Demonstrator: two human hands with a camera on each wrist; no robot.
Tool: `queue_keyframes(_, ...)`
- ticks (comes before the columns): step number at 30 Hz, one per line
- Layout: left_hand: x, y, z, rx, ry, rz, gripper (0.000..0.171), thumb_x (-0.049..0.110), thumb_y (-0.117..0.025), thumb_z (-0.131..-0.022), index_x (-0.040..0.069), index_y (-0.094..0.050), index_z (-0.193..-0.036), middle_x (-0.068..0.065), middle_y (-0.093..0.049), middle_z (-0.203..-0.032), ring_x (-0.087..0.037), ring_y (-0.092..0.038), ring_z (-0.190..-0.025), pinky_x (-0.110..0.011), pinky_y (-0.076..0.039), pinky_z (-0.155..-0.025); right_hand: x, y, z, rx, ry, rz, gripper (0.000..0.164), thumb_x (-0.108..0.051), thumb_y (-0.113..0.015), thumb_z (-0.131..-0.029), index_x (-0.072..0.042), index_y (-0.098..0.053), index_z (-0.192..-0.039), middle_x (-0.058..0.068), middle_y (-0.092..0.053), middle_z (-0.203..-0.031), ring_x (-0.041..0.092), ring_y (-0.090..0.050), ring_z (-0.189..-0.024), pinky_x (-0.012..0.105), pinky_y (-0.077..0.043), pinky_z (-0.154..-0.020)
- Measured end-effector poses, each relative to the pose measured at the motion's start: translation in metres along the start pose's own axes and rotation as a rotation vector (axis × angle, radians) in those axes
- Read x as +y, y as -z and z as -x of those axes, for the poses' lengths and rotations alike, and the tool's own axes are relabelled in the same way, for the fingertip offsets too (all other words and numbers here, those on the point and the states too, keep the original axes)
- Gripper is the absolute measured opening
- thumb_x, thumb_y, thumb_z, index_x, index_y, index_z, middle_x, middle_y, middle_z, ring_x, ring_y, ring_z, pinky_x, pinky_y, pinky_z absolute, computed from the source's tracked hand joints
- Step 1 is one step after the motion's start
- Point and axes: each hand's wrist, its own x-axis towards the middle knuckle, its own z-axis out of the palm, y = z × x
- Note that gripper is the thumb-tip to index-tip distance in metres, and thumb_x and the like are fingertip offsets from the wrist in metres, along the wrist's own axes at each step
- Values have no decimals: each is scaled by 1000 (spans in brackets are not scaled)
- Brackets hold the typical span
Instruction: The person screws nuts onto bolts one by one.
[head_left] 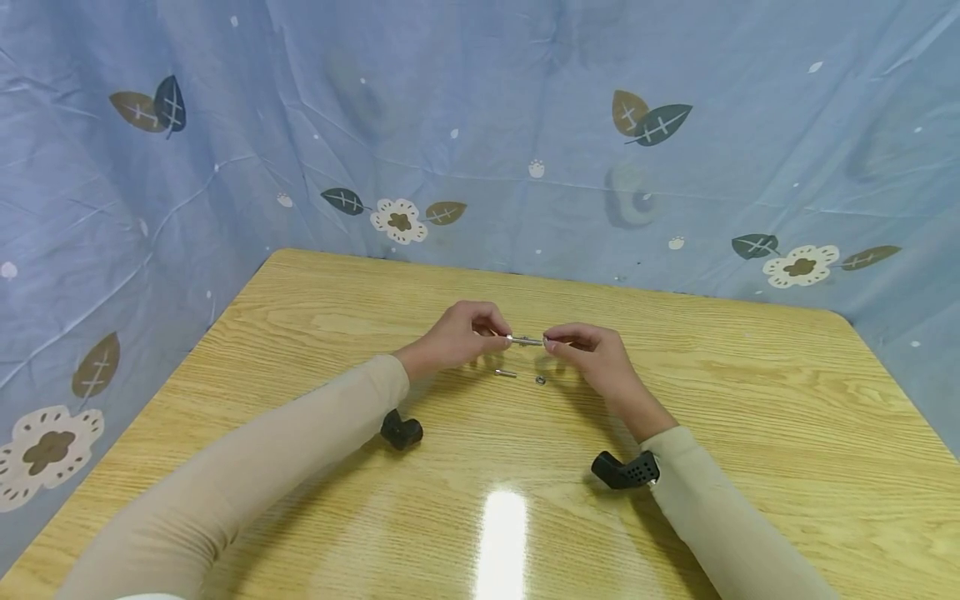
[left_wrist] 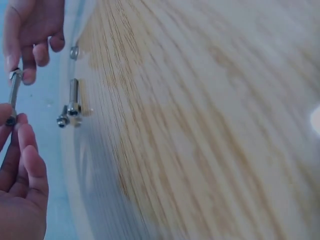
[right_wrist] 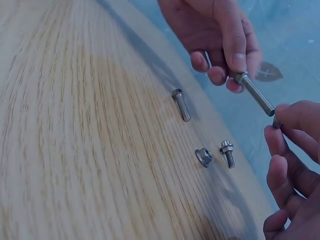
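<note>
A long threaded bolt [right_wrist: 257, 93] is held up off the table by my left hand [head_left: 459, 335], whose thumb and fingers pinch it at the head. Between thumb and forefinger, my right hand [head_left: 603, 362] pinches a small nut [right_wrist: 276, 121] at the bolt's free end. Whether the thread has entered the nut cannot be told. Below the hands lie a shorter bolt [right_wrist: 181, 104], a flange nut [right_wrist: 203, 157] and a small bolt with a nut or collar on it [right_wrist: 227, 152].
The wood-grain table [head_left: 750, 400] ends behind the hands at a blue leaf-patterned curtain [head_left: 525, 108]. Black camera mounts [head_left: 626, 471] hang at both wrists. A bright reflection lies on the table's near part.
</note>
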Motion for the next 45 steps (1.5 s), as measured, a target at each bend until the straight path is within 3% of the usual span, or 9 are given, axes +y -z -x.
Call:
queue_keyframes(5,-1,-2,0,3,-22,41,4,14,-70,-89,13,-69,-93,-3,-68,-96,-23,-66,-87,-29,-52,-71,1,-1,-1,-24,10,-69,42,-30,-66,-93,-3,-62,-125,-4,-66,-110,5,-64,-97,28,-51,-89)
queue_keyframes(13,-2,-3,0,11,-15,112,4,13,-69,-90,10,-68,-93,-5,-67,-96,-29,-67,-91,-32,-54,-75,0,-2,2,-8,47,-85,42,-29,-67,-92,-3,-62,-125,-7,-66,-109,6,-64,-98,25,-51,-86)
queue_keyframes(21,-1,-5,1,-5,25,163,7,17,-68,-91,12,-68,-96,-17,-69,-98,-35,-65,-89,-35,-49,-66,2,-2,4,45,82,-61,40,-26,-70,-90,-3,-65,-121,-13,-68,-101,8,-63,-90,24,-51,-79)
queue_keyframes(29,-3,-7,-1,0,-33,131,8,13,-72,-88,12,-69,-95,-4,-68,-97,-21,-67,-89,-32,-53,-77,2,-1,6,38,65,-92,39,-31,-68,-91,-3,-67,-118,-11,-69,-96,17,-66,-96,29,-55,-83)
queue_keyframes(35,-1,-9,-2,2,-56,99,7,12,-73,-87,14,-69,-92,-4,-68,-94,-18,-66,-84,-32,-52,-74,2,0,6,42,55,-85,34,-33,-63,-94,-2,-70,-108,-8,-70,-84,24,-60,-82,33,-51,-74)
queue_keyframes(41,-1,-12,-2,-10,-87,96,6,12,-74,-86,13,-70,-91,-3,-68,-94,-18,-66,-84,-31,-52,-72,3,-2,5,14,11,-89,47,-38,-55,-98,6,-66,-90,3,-67,-78,16,-61,-72,29,-51,-69)
queue_keyframes(45,-2,-13,-2,-14,-83,109,7,13,-73,-86,11,-70,-92,-3,-68,-95,-18,-66,-85,-31,-52,-73,5,-3,5,8,-17,-74,53,-42,-48,-101,6,-65,-86,3,-65,-75,14,-56,-68,28,-49,-66)
